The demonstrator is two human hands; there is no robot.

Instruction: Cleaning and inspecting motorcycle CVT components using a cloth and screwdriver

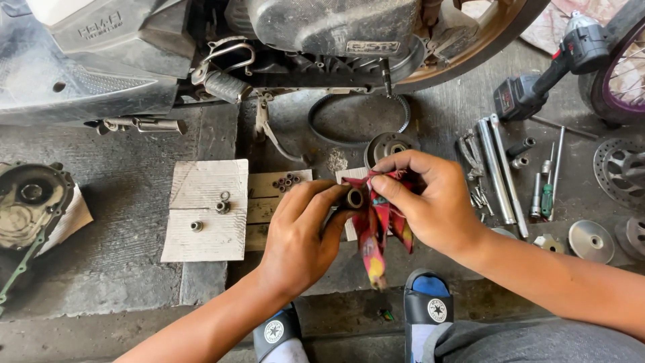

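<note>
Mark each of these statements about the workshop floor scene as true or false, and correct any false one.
1. The left hand holds a short metal bushing. True.
2. The right hand presses a plain white rag against the bushing. False: the rag is red with multicoloured patches.
3. A loose drive belt lies on the floor beneath the scooter engine. True.
4. The cordless power tool lies to the person's left. False: it lies at the upper right, near a spoked wheel.
5. Small nuts sit on a piece of cardboard. True.
</note>
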